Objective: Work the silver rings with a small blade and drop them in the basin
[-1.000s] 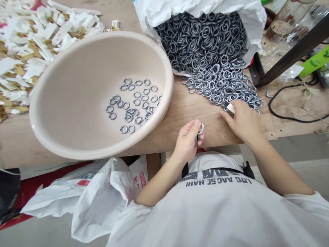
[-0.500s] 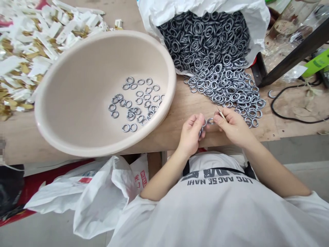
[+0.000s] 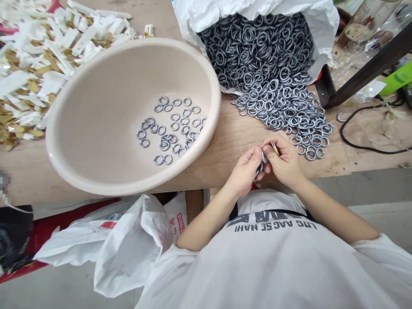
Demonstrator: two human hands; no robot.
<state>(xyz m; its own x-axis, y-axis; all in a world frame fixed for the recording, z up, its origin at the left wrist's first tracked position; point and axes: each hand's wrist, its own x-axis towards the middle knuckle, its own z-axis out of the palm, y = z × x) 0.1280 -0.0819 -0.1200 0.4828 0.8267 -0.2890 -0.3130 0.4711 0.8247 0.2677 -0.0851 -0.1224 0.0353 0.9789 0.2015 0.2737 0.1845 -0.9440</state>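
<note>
My left hand (image 3: 245, 174) and my right hand (image 3: 284, 162) meet at the table's front edge, fingers pinched together on small grey metal rings (image 3: 263, 159). The right hand also carries a thin pale strip (image 3: 274, 146) between its fingers. Just beyond the hands lies a loose heap of rings (image 3: 283, 111) spilling from a white bag (image 3: 257, 13). A large beige basin (image 3: 96, 124) to the left holds several rings (image 3: 170, 128).
White and gold tags (image 3: 38, 56) are piled at the back left. A black bar (image 3: 370, 64), a black cable (image 3: 363, 146) and a green object (image 3: 399, 77) sit at the right. White plastic bags (image 3: 128, 244) hang below the wooden table (image 3: 234, 133).
My right hand left the ring heap with a ring and came back to meet the left hand. Both hands now pinch rings together.
</note>
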